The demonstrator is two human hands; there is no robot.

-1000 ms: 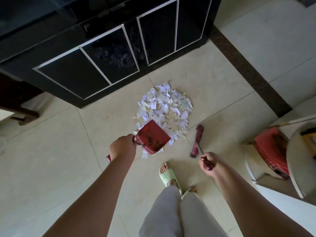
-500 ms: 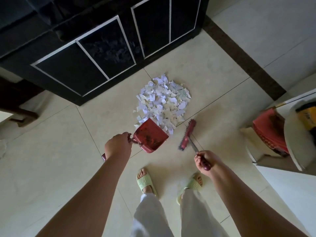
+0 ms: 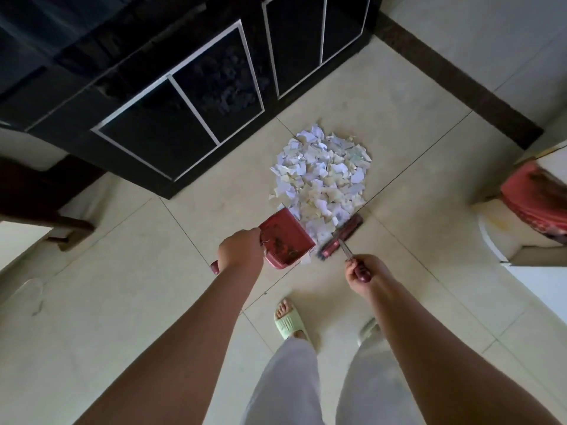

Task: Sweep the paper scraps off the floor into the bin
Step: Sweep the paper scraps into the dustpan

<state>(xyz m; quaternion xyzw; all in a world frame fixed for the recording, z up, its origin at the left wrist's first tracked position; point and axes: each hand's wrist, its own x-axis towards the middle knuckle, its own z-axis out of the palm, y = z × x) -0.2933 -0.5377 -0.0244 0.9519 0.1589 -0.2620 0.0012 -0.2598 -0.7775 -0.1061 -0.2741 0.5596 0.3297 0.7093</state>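
A heap of white paper scraps (image 3: 320, 176) lies on the beige tiled floor in front of a black cabinet. My left hand (image 3: 241, 251) grips the handle of a red dustpan (image 3: 287, 239), whose mouth rests at the near left edge of the heap. My right hand (image 3: 362, 269) holds the long handle of a red broom, and its brush head (image 3: 342, 234) sits on the floor at the heap's near right edge, right beside the dustpan. A few scraps lie between dustpan and brush.
A black cabinet (image 3: 190, 96) with silver-trimmed doors stands just behind the heap. A dark floor strip (image 3: 460, 87) runs at the right. A red object on a white stand (image 3: 534, 200) is at the right edge. Dark furniture (image 3: 36, 194) sits left. My feet in green slippers (image 3: 290, 323) stand below.
The brush head has moved left and closer to the dustpan, against the heap's near edge. My feet have shifted, and the view has moved slightly.
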